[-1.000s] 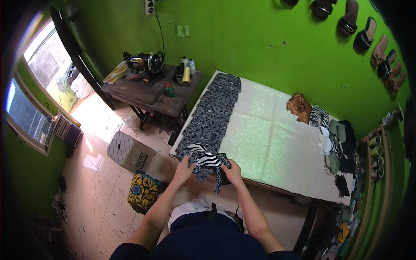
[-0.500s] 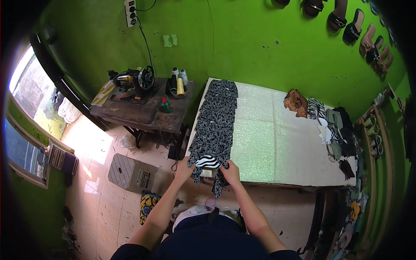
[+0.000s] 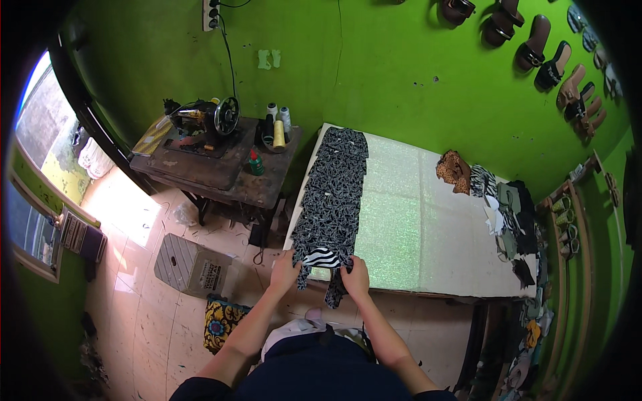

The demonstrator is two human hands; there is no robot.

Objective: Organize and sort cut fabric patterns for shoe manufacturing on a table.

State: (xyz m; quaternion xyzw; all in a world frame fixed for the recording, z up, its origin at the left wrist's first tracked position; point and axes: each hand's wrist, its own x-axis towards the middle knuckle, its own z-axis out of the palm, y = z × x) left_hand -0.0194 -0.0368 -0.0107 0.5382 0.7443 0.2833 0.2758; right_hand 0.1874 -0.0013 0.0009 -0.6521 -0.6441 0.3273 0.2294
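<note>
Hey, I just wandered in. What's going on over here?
Someone is holding a dark patterned piece with a zebra-striped section, the left hand gripping one side and the right hand the other. It is at the near end of a row of overlapping dark patterned pieces laid along the left side of a pale tabletop. Other cut pieces lie toward the right end, and a sewing machine stands on a separate table to the left.

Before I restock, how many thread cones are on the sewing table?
4, right of the sewing machine: two pale cones behind, black cone left, yellow cone front; some may be hidden.
</note>
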